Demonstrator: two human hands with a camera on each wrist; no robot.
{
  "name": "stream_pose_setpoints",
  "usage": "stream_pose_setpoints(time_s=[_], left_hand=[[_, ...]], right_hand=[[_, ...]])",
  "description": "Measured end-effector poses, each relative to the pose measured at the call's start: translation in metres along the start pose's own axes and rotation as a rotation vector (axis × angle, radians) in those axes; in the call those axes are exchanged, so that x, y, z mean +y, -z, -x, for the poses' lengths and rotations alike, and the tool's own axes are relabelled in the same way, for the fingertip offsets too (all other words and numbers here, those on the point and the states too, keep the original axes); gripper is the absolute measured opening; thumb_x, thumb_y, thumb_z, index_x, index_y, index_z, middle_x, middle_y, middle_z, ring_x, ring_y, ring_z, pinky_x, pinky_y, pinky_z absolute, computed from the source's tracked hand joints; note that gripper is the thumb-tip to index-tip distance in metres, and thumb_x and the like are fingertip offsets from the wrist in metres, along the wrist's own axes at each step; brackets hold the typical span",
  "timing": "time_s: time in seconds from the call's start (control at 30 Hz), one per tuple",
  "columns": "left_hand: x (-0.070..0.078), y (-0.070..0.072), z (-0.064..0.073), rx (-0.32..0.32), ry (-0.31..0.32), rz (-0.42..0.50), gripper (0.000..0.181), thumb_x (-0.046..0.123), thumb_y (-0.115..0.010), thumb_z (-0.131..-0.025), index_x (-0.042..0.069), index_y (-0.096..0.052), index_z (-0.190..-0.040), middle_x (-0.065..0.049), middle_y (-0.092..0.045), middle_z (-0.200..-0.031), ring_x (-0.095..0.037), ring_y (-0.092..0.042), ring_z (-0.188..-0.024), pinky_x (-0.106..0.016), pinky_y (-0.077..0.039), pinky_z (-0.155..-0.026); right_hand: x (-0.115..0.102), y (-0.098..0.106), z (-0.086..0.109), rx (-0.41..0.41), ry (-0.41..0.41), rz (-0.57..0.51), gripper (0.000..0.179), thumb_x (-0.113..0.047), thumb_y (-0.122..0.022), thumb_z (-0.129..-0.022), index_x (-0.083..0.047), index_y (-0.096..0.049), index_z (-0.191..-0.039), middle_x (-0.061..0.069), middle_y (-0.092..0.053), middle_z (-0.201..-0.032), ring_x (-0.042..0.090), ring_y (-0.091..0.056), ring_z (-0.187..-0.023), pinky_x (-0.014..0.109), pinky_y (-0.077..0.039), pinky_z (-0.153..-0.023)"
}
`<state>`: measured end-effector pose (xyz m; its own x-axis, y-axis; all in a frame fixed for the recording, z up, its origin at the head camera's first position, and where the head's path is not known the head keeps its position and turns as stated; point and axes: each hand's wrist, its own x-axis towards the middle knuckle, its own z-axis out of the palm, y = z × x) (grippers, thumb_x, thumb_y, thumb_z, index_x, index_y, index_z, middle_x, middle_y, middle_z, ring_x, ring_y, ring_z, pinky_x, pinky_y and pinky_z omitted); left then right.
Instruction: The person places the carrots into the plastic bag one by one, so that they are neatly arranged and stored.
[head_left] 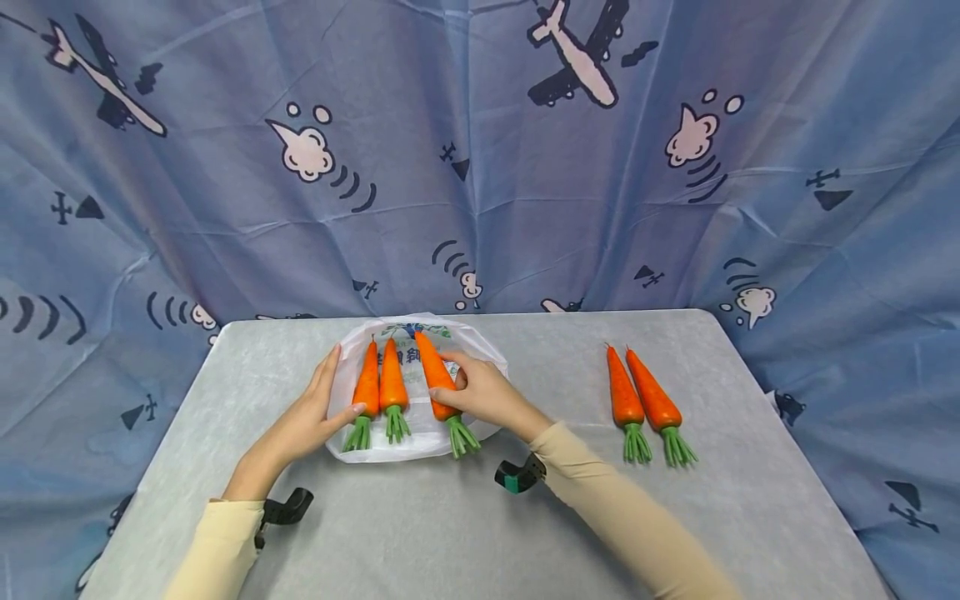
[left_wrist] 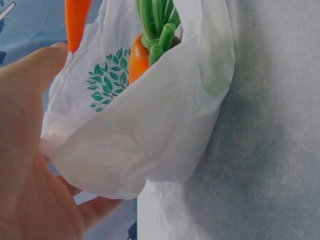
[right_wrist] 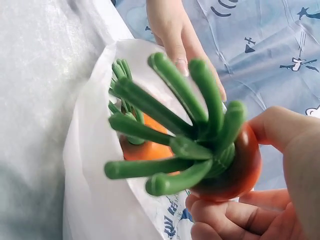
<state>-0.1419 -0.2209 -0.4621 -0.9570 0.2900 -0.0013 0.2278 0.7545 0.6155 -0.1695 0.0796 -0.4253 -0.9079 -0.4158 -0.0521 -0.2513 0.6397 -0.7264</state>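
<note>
A white plastic bag (head_left: pixel 422 448) with printed leaves and characters lies open on the table. Two carrots, the left one (head_left: pixel 366 385) and its neighbour (head_left: pixel 392 382), are in it, green tops toward me. My left hand (head_left: pixel 300 425) holds the bag's left rim, thumb inside and fingers outside. Over the bag's right part, my right hand (head_left: pixel 491 393) grips a third carrot (head_left: pixel 433 371) between thumb and fingers. Its green stems (right_wrist: pixel 175 130) fill the right wrist view's middle. The left wrist view shows the bag's side (left_wrist: pixel 135 155) hiding most of one carrot (left_wrist: pixel 137 60).
Two more carrots, one on the left (head_left: pixel 624 390) and one on the right (head_left: pixel 656 396), lie side by side on the grey table (head_left: pixel 750 517). Behind the table's far edge hangs a blue curtain (head_left: pixel 405 217) with airplane prints.
</note>
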Motion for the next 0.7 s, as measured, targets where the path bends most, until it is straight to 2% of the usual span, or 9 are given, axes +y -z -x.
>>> stream_pose_setpoints(time_s=[0.27, 0.47, 0.7], left_hand=[[-0.001, -0.002, 0.001, -0.004, 0.009, -0.006, 0.103, 0.052, -0.060, -0.094, 0.022, 0.015, -0.159, -0.019, -0.001, -0.167, -0.048, -0.021, -0.149, -0.066, -0.025, -0.116], [0.000, -0.001, 0.000, 0.000, 0.001, -0.010, 0.103, 0.052, -0.060, -0.094, 0.024, 0.016, -0.158, -0.019, 0.000, -0.167, -0.049, -0.022, -0.148, -0.066, -0.026, -0.116], [0.000, 0.000, -0.001, -0.001, 0.001, -0.008, 0.103, 0.050, -0.061, -0.095, 0.020, 0.014, -0.159, -0.020, 0.000, -0.167, -0.049, -0.019, -0.149, -0.067, -0.024, -0.116]], right_hand=[[0.000, -0.012, -0.007, -0.018, -0.001, 0.032, 0.065, -0.038, -0.071, -0.088, -0.010, -0.051, -0.143, -0.003, -0.052, -0.067, 0.010, -0.046, -0.056, 0.021, -0.037, -0.051], [0.001, -0.017, -0.014, -0.021, -0.027, -0.003, 0.065, -0.039, -0.070, -0.089, -0.010, -0.051, -0.143, 0.000, -0.053, -0.068, 0.012, -0.046, -0.057, 0.022, -0.037, -0.051], [0.001, -0.024, -0.022, -0.003, -0.048, -0.003, 0.065, -0.040, -0.069, -0.089, -0.010, -0.051, -0.144, -0.004, -0.048, -0.059, 0.010, -0.041, -0.050, 0.021, -0.033, -0.046]])
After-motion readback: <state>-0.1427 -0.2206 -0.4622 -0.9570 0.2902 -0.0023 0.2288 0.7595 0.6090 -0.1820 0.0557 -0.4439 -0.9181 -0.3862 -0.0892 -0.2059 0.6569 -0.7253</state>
